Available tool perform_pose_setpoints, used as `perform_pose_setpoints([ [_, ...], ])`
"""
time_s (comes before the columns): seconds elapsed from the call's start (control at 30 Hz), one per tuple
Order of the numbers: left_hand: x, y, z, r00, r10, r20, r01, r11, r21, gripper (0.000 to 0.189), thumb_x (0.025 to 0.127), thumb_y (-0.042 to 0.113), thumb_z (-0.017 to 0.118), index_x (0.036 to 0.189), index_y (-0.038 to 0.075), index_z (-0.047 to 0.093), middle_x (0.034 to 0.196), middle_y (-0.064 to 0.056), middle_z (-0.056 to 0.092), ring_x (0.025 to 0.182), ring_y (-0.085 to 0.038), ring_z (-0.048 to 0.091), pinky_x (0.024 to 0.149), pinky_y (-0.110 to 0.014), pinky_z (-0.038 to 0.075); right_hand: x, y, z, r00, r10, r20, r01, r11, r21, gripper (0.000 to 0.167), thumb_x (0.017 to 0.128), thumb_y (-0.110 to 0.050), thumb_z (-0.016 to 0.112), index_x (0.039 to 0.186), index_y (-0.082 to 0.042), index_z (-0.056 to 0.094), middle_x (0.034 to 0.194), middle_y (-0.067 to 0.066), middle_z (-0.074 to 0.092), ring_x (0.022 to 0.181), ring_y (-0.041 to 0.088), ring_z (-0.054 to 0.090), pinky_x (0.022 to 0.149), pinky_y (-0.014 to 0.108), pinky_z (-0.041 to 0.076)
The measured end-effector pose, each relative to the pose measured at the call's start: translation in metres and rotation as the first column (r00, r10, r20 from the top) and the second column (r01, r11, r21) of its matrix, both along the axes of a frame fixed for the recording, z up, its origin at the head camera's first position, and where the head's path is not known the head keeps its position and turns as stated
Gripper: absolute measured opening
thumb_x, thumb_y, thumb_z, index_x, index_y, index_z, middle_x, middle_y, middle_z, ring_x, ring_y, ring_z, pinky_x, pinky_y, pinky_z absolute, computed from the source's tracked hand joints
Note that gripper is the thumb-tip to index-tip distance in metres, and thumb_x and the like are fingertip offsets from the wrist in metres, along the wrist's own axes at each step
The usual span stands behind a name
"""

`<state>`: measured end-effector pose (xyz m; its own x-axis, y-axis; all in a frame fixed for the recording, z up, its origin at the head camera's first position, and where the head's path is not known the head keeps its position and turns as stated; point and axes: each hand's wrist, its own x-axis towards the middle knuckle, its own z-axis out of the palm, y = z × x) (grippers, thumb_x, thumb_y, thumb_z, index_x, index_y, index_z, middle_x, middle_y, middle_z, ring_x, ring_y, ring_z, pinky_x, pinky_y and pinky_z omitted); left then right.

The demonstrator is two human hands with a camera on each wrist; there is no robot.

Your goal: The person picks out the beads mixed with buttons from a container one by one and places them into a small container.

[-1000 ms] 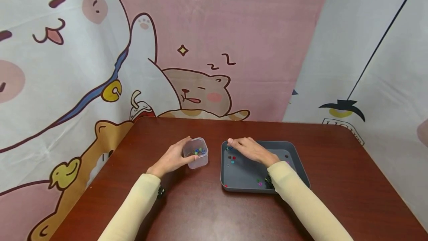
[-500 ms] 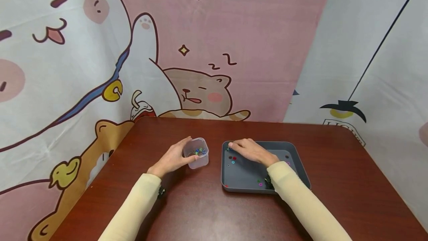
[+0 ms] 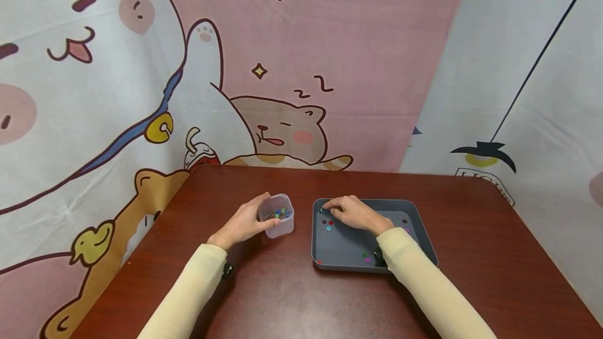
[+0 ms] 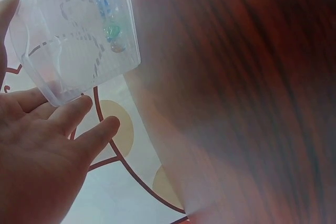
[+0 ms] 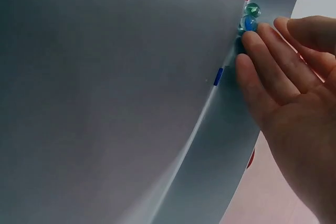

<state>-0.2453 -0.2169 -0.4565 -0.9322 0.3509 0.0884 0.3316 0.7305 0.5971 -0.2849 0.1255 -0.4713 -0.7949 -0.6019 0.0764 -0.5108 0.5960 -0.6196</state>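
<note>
My left hand [image 3: 241, 223] grips a small clear plastic container [image 3: 280, 229] by its sides, thumb nearest me. Several blue and green glass marbles [image 3: 281, 213] lie inside; the left wrist view shows them through the wall of the container [image 4: 79, 66]. My right hand [image 3: 356, 214] reaches over the far left corner of a grey tray [image 3: 339, 249]. In the right wrist view its fingers extend toward a blue marble [image 5: 248, 23] and a green marble [image 5: 252, 9] against the tray wall. A fingertip is right beside the blue one; contact is hard to tell.
Small coloured rings and beads lie scattered in the tray, including a magenta ring [image 3: 367, 259], a cyan ring [image 3: 328, 228] and a blue bead [image 5: 218, 76] by the wall. Both stand on a brown wooden table [image 3: 282, 292]. A cartoon-printed cloth [image 3: 377, 67] hangs behind.
My right hand's fingers have shifted and bent down slightly at the tray's far left corner, showing more of the marbles there. The left hand and container have stayed in place.
</note>
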Motion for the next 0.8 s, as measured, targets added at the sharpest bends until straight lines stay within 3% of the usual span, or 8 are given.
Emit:
perform_pose_setpoints([
  [0.3,0.0008,-0.0011,0.0001,1.000,0.001,0.006,-0.001,1.000,0.006,0.092,0.090,0.049,0.078,0.158,0.003,0.038,0.160,-0.017,0.043,0.131,-0.036,0.055,0.109,-0.053,0.045,-0.0005,-0.0022,-0.0013,1.000,-0.007,0.010,0.006,0.999,0.041,0.032,0.101,-0.007,0.064,0.132,-0.006,0.070,0.125,0.009,0.072,0.115,0.023,0.067,0.096,0.045,0.054],
  [0.8,0.0009,0.0004,-0.0007,1.000,0.006,-0.001,-0.006,1.000,0.004,0.091,0.089,0.050,0.079,0.158,0.005,0.040,0.161,-0.016,0.042,0.133,-0.035,0.054,0.109,-0.053,0.045,0.0002,-0.0047,-0.0036,0.998,0.028,-0.051,-0.023,0.995,0.102,0.028,0.095,-0.004,0.072,0.124,-0.005,0.075,0.122,0.007,0.073,0.119,0.027,0.066,0.099,0.045,0.053],
])
